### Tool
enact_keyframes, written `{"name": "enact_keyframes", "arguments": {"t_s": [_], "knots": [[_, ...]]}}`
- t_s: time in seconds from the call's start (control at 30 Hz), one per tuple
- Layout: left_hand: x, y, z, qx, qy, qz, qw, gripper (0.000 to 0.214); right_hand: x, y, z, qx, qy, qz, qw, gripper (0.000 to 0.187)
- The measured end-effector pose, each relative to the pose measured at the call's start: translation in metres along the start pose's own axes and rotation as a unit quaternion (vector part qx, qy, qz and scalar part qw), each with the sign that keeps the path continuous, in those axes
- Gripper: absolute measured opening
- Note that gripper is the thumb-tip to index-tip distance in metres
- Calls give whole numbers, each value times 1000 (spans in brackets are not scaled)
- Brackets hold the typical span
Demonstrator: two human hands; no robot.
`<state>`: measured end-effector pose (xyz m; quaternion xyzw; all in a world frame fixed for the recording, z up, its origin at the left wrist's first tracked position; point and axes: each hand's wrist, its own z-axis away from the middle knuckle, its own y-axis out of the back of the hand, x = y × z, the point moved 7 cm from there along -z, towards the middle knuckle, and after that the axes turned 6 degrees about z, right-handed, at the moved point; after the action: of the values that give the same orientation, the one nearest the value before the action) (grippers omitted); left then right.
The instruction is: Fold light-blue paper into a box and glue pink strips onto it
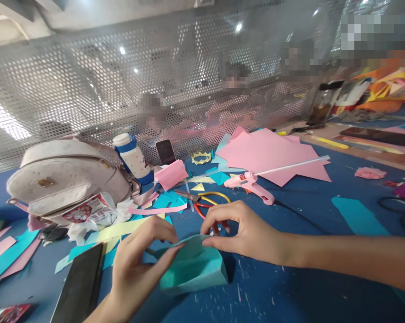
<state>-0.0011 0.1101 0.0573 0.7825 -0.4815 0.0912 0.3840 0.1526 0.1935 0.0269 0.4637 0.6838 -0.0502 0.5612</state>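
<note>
A folded teal paper pouch (202, 273) rests on the blue table, its mouth gaping toward me. My left hand (138, 260) pinches the upper left part of its rim between thumb and fingers. On the right, my right hand (238, 229) grips the same rim near its upper right corner. Just beyond the hands lie scissors (211, 200) with red and yellow handles, partly covered by my right hand. A pink glue gun (251, 186) lies behind that hand, with a long clear glue stick (293, 165) at its rear.
Pink sheets (270, 152) are stacked behind the glue gun. Paper scraps (169, 202) and a dark phone (79, 282) lie on the left, near a backpack (74, 170) and a bottle (133, 157). A perforated metal screen (175, 72) borders the back; blurred people show through it.
</note>
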Motion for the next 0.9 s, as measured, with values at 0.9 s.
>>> {"name": "enact_keyframes", "arguments": {"t_s": [0.9], "knots": [[26, -11, -5, -6, 33, -24, 999, 14, 2, -6, 12, 62, -101, -129, 985, 21]]}}
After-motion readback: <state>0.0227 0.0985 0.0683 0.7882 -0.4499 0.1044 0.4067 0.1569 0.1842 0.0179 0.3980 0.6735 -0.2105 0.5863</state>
